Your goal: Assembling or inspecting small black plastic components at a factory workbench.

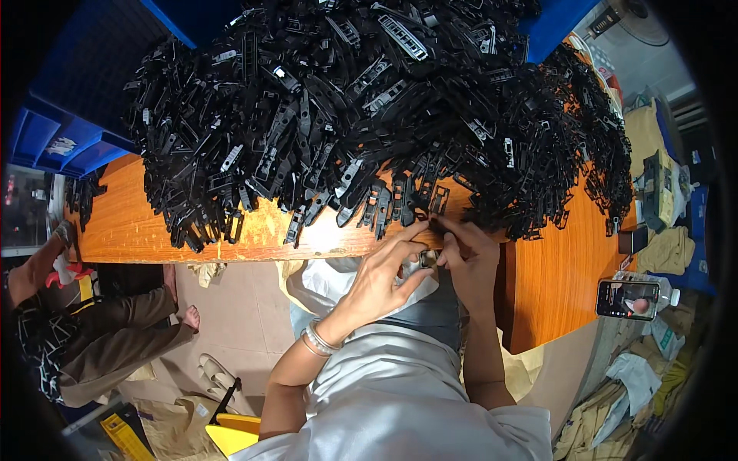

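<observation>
The left hand (380, 270) spreads its thumb, the right hand (470, 257) seemingly pinches a black part (433, 226), and a huge heap (323, 123) looks unworked.

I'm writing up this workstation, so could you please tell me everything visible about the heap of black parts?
The heap of black parts is a wide mound of slender, plastic-looking pieces, many with slots or rectangular openings, some glinting. They lie at varied angles across the orange-brown wood-grain table, thinning toward its near edge. The left hand and right hand are there; contact is unclear.
</observation>
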A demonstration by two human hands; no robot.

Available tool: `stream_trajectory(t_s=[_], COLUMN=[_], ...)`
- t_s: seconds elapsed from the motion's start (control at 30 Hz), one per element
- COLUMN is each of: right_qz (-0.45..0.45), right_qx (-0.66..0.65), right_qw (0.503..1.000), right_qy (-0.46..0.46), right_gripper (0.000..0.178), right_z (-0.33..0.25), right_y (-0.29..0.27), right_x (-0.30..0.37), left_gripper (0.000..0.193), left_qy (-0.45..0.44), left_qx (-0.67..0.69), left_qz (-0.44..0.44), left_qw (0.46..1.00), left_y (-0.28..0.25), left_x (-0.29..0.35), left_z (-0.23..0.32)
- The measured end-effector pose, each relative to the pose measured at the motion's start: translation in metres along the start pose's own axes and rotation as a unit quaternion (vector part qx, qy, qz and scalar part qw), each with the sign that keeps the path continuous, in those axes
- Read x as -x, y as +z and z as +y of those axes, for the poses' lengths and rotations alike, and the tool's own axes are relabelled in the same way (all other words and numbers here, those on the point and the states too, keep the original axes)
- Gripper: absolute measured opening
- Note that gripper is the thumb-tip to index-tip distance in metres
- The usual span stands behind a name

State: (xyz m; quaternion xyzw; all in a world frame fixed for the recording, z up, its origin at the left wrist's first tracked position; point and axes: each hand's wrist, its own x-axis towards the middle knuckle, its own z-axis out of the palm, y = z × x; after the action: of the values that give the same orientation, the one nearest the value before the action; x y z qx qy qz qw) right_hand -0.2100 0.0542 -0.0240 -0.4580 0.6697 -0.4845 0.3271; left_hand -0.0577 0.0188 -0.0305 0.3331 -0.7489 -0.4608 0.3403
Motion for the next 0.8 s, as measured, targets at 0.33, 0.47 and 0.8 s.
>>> stream_trajectory(t_s=[0.33,0.47,0.8], right_qz=[0.043,0.071,-0.016], right_qx=[0.038,0.033,-0.031], right_qw=[0.998,0.982,0.979], right_qy=[-0.017,-0.174,-0.199], right_gripper=[0.012,0.013,0.02], right_z=[-0.01,-0.006,0.002], right_y=[-0.003,-0.005,-0.005], right_x=[0.013,0.019,0.02], left_gripper=[0.033,0.03,0.028], left_qy=[-0.091,-0.146,-0.216], left_qx=[0.127,0.249,0.527], left_qz=[0.029,0.032,-0.023], left_qw=[0.987,0.957,0.822], left_y=[0.0,-0.002,-0.01], left_x=[0.002,0.004,0.006], left_z=[-0.004,-0.004,-0.002])
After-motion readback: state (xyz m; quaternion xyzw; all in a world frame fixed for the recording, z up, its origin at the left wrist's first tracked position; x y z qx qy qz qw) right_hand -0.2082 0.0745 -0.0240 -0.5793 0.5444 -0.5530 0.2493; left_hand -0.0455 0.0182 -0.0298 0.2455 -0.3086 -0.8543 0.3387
